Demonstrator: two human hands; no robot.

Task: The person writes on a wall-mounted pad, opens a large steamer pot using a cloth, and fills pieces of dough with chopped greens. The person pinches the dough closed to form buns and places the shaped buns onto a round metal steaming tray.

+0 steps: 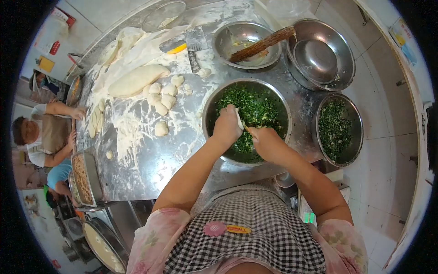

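Both my hands are over a steel bowl (286, 109) of chopped greens (248, 102). My left hand (226, 127) is closed around a piece of white dough (239, 119), only the edge of which shows. My right hand (270, 145) grips a thin light-brown stick (246, 128), whose tip points toward the dough; its far end is hard to make out. To the left of the bowl, several small dough pieces (160, 98) rest on the floured steel table (141, 171), one (161, 129) apart from the group.
A long dough mass (139, 80) and a scraper (193, 59) lie farther back. Behind my bowl, a rough wooden rolling stick (262, 44) spans a steel bowl (223, 54). More bowls (349, 68) (360, 132) stand right. A co-worker (45, 128) and a filling tray (93, 182) are left.
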